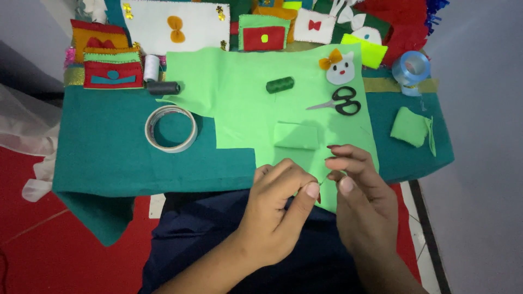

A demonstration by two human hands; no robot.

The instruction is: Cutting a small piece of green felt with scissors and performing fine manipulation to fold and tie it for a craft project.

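A light green felt sheet (pixel 245 98) lies on a dark green cloth-covered table (pixel 103 152). My left hand (pixel 278 209) and my right hand (pixel 362 196) meet at the sheet's near edge, both pinching the felt between thumb and fingers. A small folded green felt piece (pixel 296 135) lies on the sheet just beyond my hands. Black-handled scissors (pixel 338 102) and a dark green thread spool (pixel 280 84) rest farther out on the sheet.
A tape roll (pixel 171 128) lies left of the sheet. White and black thread spools (pixel 155 76), felt craft pieces (pixel 111 60), a white cat face (pixel 341 68), blue ribbon (pixel 411 68) and a green felt scrap (pixel 412 127) line the back and right.
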